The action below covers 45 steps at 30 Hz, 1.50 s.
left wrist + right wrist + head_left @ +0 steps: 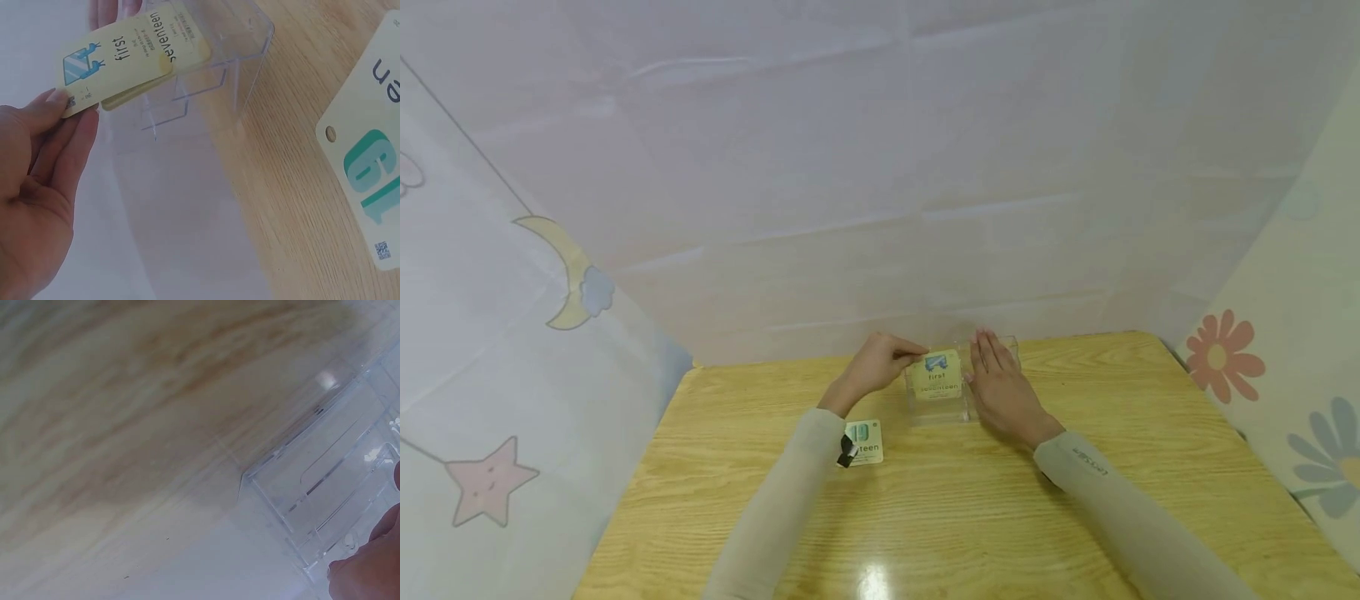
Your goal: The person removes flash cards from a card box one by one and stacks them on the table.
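While a pale backdrop stands behind the work area, a wood-grain table supports a clear plastic holder near its far edge. The right hand rests, fingers extended, on the right part of the holder. The left hand pinches the edge of the card marked "first" between thumb and fingers. This card is positioned at the left part of the holder and partly overlaps the card marked "seventeen". The card marked "19" lies on the table, left of the holder and nearer the person.
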Available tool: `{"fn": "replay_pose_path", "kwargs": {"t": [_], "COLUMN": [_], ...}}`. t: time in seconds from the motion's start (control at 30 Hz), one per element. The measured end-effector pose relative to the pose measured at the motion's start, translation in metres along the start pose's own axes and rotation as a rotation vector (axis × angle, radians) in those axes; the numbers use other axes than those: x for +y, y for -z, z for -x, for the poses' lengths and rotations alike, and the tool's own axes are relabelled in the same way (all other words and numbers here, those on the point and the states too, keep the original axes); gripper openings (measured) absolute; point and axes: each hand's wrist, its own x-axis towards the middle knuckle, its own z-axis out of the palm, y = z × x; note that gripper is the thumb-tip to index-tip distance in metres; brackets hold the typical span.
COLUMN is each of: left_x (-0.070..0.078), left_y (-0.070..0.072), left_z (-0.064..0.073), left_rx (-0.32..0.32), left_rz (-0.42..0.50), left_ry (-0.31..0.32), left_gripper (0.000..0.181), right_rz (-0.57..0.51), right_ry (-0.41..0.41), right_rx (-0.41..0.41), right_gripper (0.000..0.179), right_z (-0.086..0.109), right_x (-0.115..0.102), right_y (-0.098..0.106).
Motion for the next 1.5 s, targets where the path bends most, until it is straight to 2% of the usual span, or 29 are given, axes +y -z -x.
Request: {"fn": "replay_pose_path", "kwargs": {"t": [0.13, 0.3, 0.43, 0.83, 1.1, 1.3, 1.5], "left_x": [-0.001, -0.004, -0.006, -0.017, -0.035, -0.052, -0.063], "left_y": [0.005, 0.010, 0.015, 0.028, 0.035, 0.036, 0.038], "left_z": [0.003, 0.005, 0.006, 0.016, 0.025, 0.033, 0.042], "left_rx": [0.036, 0.074, 0.086, 0.046, 0.007, -0.022, -0.062], "left_rz": [0.102, 0.292, 0.397, 0.498, 0.524, 0.609, 0.617], "left_ry": [0.067, 0.143, 0.181, 0.274, 0.251, 0.294, 0.302], "left_gripper": [0.024, 0.022, 0.022, 0.023, 0.024, 0.026, 0.028], "right_rz": [-0.002, 0.003, -0.002, -0.004, 0.000, 0.007, 0.012], "right_ry": [-0.006, -0.004, -0.004, -0.008, 0.000, 0.002, -0.001], "right_rx": [-0.009, -0.005, -0.006, -0.014, 0.006, -0.008, -0.012], "right_gripper": [0.067, 0.067, 0.066, 0.067, 0.065, 0.066, 0.066], "right_z": [0.000, 0.000, -0.001, -0.002, -0.005, -0.007, -0.007], "right_x": [-0.001, -0.002, -0.003, -0.003, -0.003, -0.004, -0.004], "right_y": [0.001, 0.001, 0.001, 0.001, -0.001, -0.001, -0.001]}}
